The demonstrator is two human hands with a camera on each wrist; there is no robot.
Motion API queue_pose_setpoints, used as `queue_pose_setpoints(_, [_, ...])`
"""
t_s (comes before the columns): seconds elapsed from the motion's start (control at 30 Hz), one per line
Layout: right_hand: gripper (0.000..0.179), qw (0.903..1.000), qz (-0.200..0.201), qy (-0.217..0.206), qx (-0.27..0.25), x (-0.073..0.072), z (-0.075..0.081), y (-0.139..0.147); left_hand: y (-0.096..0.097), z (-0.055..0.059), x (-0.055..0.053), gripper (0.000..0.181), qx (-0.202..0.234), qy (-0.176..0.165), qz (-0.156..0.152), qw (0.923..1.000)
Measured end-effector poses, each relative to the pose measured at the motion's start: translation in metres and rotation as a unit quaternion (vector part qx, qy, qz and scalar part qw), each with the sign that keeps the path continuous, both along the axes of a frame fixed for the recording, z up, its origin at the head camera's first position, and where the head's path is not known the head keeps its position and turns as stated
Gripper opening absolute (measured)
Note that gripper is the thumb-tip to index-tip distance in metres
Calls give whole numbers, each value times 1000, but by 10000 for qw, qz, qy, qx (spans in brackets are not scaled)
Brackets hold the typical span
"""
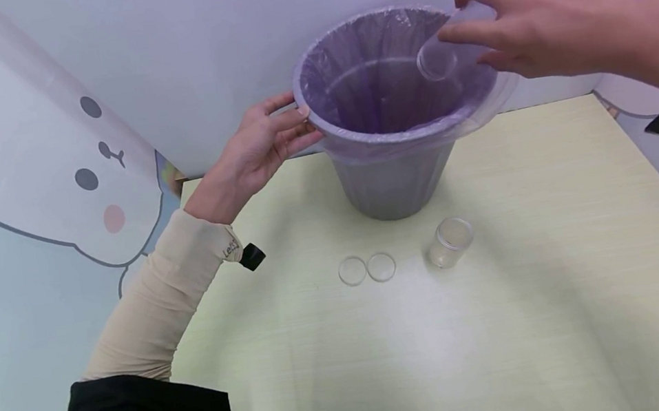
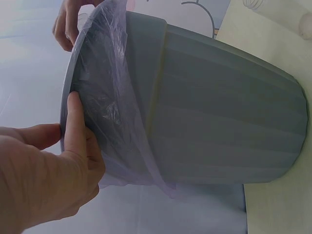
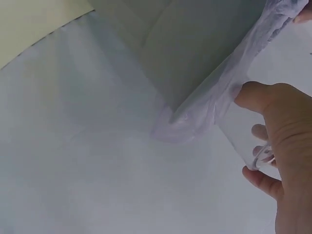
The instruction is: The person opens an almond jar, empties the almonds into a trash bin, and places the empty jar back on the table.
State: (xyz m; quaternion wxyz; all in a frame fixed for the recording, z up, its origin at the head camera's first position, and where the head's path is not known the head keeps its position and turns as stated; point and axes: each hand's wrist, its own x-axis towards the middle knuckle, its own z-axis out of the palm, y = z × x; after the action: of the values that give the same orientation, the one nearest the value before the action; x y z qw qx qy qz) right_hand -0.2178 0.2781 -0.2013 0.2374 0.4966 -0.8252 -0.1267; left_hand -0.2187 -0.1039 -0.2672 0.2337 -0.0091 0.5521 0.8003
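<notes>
A grey trash can (image 1: 391, 180) lined with a thin purple plastic bag (image 1: 342, 65) stands at the table's far edge. My left hand (image 1: 261, 138) pinches its left rim, and in the left wrist view the thumb and fingers (image 2: 75, 122) lie on either side of the rim. Over the can's right side, my right hand (image 1: 560, 12) holds a clear jar (image 1: 438, 60), tilted with its round mouth toward the inside of the can. The right wrist view shows the fingers curled round the jar (image 3: 239, 139) beside the bag's edge.
Another clear jar (image 1: 450, 243) stands on the pale table (image 1: 326, 372) in front of the can. Two clear rings (image 1: 353, 271), shaped like lids, lie side by side to its left. A pale wall (image 1: 159, 47) rises behind the can.
</notes>
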Motion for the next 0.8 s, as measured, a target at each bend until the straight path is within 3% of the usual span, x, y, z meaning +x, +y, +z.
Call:
queue_pose_setpoints(0.33, [87,9891,8,1043,1041,0,4,1,0,0,1,60,5,-19,30,10000])
queue_pose_setpoints(0.53, [71,9852,525,1147,1161,-3,2,1,0,1,2,59,17,12,8,10000])
queue_pose_setpoints(0.7, [88,9779,512,1243,1603,-4,0,0,0,0,2,59,18,13,6,10000])
queue_pose_setpoints(0.8, [92,9800,444,1053,1628,-4,-1,-1,0,0,1,59,14,23,-5,10000])
